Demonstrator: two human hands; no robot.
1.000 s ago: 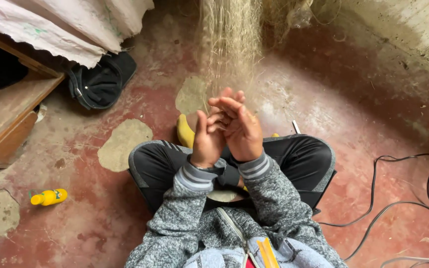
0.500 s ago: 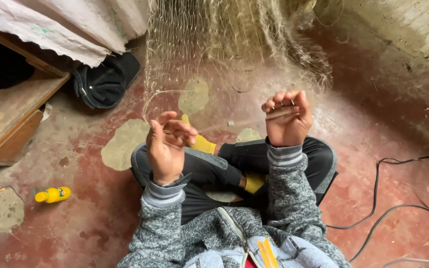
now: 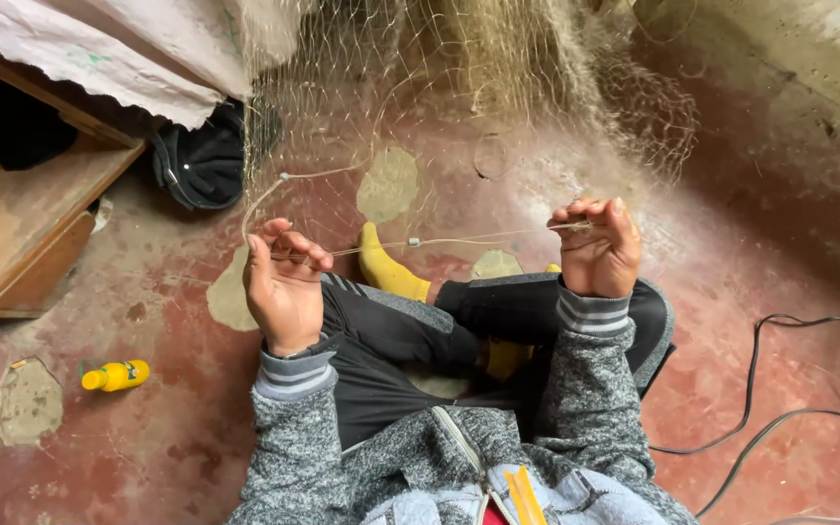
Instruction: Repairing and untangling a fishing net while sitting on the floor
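Observation:
A fine pale fishing net (image 3: 459, 117) hangs in front of me and spreads wide across the upper view. Its lower edge line (image 3: 439, 241) runs stretched between my hands, with a small knot or weight near the middle. My left hand (image 3: 284, 287) pinches the line at the left, fingers curled around it. My right hand (image 3: 597, 248) grips the line's other end, fist closed. I sit cross-legged in dark trousers, a yellow sock (image 3: 391, 272) showing between my hands.
A wooden shelf (image 3: 21, 224) stands at the left under a pale cloth (image 3: 99, 58). A dark bag (image 3: 201, 165) lies beside it. A small yellow bottle (image 3: 117, 374) lies on the red patched floor. Black cables (image 3: 789, 389) trail at the right.
My hands were pressed together a second ago; they have drawn apart sideways, pulling the net's edge line taut, and the net has fanned out wide.

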